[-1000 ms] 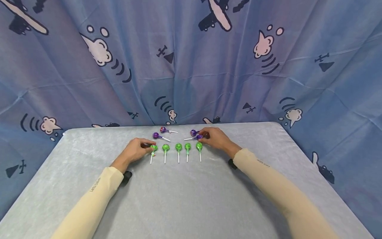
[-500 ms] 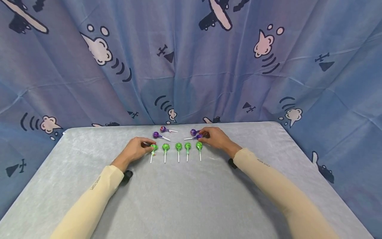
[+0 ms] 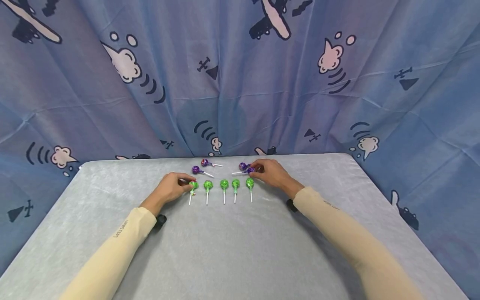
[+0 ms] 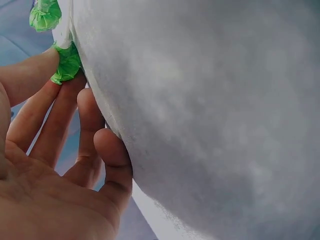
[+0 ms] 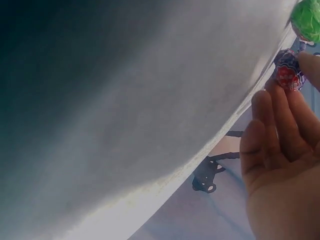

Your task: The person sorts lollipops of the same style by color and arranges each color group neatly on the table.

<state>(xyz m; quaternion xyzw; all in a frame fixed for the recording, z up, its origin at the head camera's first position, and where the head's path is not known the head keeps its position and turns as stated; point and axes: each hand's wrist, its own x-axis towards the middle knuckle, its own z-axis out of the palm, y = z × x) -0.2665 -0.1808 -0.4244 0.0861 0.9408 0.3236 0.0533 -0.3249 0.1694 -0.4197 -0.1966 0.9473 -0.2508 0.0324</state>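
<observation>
Fingers (image 5: 286,120) of your right hand (image 3: 273,173) pinch one purple lollipop (image 5: 289,74) beside its purple neighbour (image 3: 242,166), your left hand (image 3: 168,188) pinches the leftmost green lollipop (image 4: 68,64) on the tabletop (image 3: 232,250); sideways drag could knock that neighbour askew.

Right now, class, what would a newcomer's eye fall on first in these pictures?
Probably the row of five green lollipops across the gray table, sticks toward the person. Behind them lie two pairs of purple lollipops; the left hand pinches the leftmost green lollipop, the right hand the nearer purple lollipop of the right pair. Beyond the table hangs a blue curtain printed with airplanes.
</observation>
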